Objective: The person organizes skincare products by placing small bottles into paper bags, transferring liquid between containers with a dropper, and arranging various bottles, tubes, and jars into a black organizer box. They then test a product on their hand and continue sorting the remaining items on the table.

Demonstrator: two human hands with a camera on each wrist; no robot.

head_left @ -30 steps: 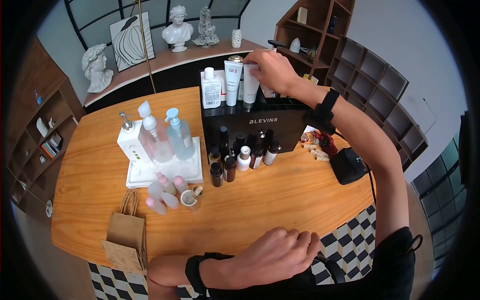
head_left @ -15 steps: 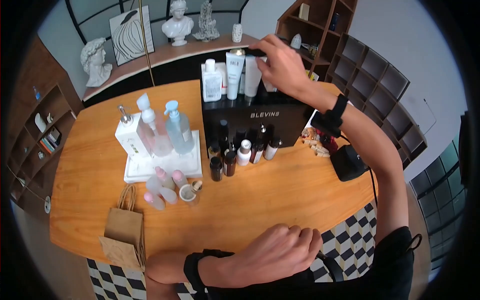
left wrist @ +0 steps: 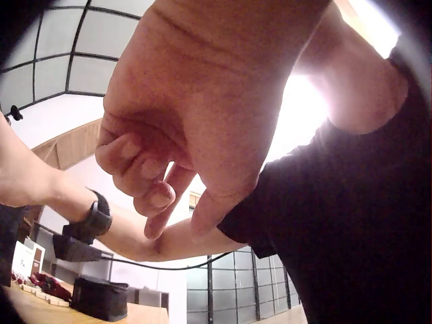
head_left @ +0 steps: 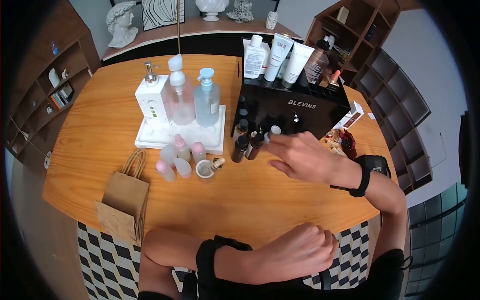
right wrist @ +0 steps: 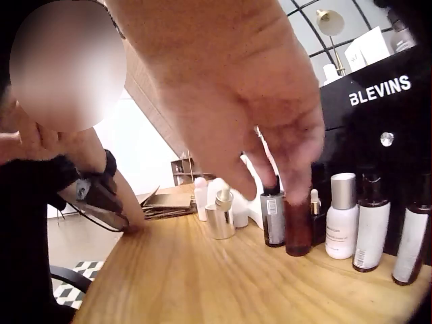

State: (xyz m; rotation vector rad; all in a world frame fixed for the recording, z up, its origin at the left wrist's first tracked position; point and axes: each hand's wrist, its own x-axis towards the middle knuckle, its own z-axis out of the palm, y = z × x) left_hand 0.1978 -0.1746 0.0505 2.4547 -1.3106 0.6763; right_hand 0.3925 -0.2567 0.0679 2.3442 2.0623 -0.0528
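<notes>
Head view: right hand (head_left: 307,159), right of centre, fingers mostly extended, thumb apart, no grip visible. Amber bottle (head_left: 255,148) stands upright near frame centre, close by; I can't confirm contact. Left hand (head_left: 296,254), lower centre, loosely curled, empty. I judge the bottle light, rigid, slick, perhaps breakable; best held round its body.

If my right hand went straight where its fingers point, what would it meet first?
Most likely the reddish-brown bottle by the black box; your right hand looks near it, though the gap is unclear.
</notes>
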